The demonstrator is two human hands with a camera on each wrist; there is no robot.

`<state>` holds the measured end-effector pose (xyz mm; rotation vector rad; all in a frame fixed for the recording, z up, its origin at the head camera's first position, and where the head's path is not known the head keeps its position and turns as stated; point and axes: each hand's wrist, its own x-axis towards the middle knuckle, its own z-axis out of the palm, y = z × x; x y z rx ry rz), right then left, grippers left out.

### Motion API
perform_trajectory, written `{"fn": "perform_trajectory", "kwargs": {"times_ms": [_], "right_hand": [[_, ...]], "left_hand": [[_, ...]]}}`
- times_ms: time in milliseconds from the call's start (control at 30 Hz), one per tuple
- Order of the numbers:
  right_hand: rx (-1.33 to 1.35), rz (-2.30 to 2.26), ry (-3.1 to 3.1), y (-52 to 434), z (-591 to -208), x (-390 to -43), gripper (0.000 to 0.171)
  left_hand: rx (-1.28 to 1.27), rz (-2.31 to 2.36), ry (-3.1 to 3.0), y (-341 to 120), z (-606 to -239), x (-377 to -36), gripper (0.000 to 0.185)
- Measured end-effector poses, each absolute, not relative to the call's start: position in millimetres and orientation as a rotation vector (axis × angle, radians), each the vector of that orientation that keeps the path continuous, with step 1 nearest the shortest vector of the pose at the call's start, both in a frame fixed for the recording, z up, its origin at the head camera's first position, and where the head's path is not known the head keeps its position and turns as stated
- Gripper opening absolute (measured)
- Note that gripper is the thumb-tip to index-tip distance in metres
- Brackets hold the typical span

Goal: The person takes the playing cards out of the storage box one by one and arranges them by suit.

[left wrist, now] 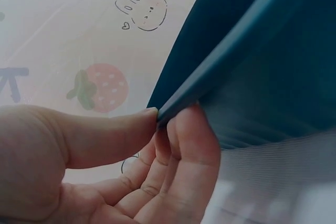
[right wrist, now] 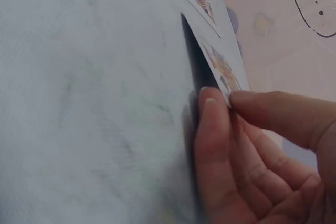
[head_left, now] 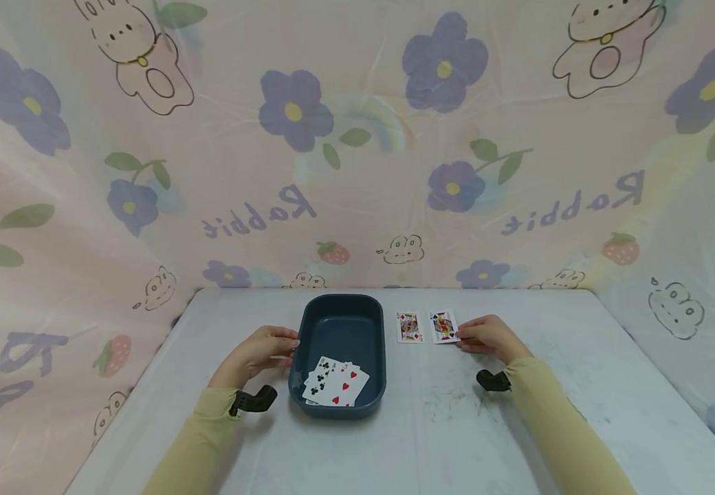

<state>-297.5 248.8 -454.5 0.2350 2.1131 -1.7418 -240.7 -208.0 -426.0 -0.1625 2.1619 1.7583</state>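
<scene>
A dark blue tray (head_left: pixel 375 323) stands mid-table and holds several face-up playing cards (head_left: pixel 335 383). My left hand (head_left: pixel 265 347) grips the tray's left rim (left wrist: pixel 220 51), thumb on one side of the edge and fingers on the other. To the right of the tray lie two face cards: one with red pips (head_left: pixel 409 326) flat on the table, and one with a black pip (head_left: pixel 443 326) beside it. My right hand (head_left: pixel 484 336) pinches the corner of that second card (right wrist: pixel 223 69) between thumb and forefinger, its edge lifted off the table.
The grey-white table (head_left: pixel 580 385) is walled on three sides by a pink flowered sheet (head_left: pixel 357 151). Black wrist camera mounts (head_left: pixel 252 400) sit on both yellow sleeves.
</scene>
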Motion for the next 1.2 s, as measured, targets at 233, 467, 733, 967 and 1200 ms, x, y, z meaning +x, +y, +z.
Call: {"fn": "perform_trajectory", "kwargs": {"times_ms": [233,467,733,967,1200], "right_hand": [[0.292,-1.718,2.142,246,-456,-301,0.032],[0.274,-1.686,2.173,243,-452,-298,0.031],[0.237,-1.609,2.229,242,-447,-295,0.033],[0.164,-1.559,2.261,243,-442,-291,0.032],[0.109,-1.522,2.321,245,-437,-291,0.034]], "left_hand": [[-0.169,1.765,2.171,-208,-427,-243,0.029],[-0.189,1.774,2.189,-207,-428,-245,0.029],[-0.194,1.771,2.180,-207,-425,-243,0.030],[-0.202,1.786,2.171,-207,-425,-242,0.029],[-0.213,1.768,2.180,-205,-423,-242,0.029]]}}
